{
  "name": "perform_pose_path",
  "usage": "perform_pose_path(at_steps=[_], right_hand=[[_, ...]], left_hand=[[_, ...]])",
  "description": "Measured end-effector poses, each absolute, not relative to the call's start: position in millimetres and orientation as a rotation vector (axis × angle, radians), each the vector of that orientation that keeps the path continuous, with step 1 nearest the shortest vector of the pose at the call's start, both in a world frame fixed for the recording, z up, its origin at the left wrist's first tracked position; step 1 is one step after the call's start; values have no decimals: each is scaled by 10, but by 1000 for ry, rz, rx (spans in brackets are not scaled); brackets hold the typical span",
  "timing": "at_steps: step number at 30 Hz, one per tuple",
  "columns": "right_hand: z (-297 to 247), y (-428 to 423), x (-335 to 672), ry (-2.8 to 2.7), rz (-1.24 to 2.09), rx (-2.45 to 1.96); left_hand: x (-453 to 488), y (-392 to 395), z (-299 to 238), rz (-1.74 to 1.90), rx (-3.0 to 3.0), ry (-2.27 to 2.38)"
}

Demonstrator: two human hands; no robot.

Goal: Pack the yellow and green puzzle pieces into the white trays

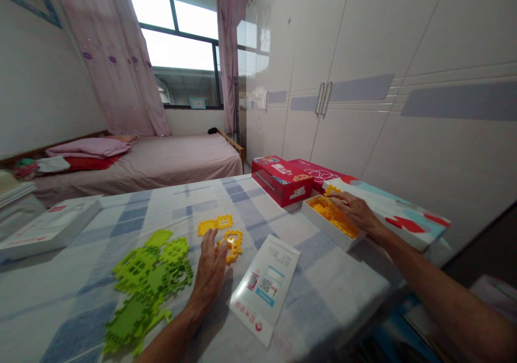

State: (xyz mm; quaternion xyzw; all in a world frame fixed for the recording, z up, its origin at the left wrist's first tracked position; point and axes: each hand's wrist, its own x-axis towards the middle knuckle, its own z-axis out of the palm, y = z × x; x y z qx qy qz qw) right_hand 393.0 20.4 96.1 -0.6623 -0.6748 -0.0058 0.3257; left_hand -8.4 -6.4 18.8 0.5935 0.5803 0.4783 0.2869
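Left hand [212, 263], fingers loosely spread, rests over yellow pieces [208, 227]; right hand [355, 209], grip unclear, over the white box [323, 225].

Hands [210, 266]: two. Green pieces [159, 278]: several, overlapping, uncountable. Yellow pieces [329, 213]: many, uncountable. Open white box [323, 227]: one. Printed card [264, 293]: one. Bed [181, 158]: one. Curtains [109, 56]: two.
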Motion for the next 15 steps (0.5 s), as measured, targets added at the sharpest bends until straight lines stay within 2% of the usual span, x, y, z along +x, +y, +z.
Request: perform_pose_path(at_steps=[4, 9, 15], right_hand=[[1072, 183, 4032, -1646, -63, -1712], [1043, 171, 4061, -1757, 413, -1658], [962, 8, 3987, -1829, 1, -1891]], left_hand=[[-77, -79, 207, 1268, 1596, 1560], [-82, -79, 180, 1250, 1660, 1541], [-91, -59, 151, 1246, 1667, 1546]])
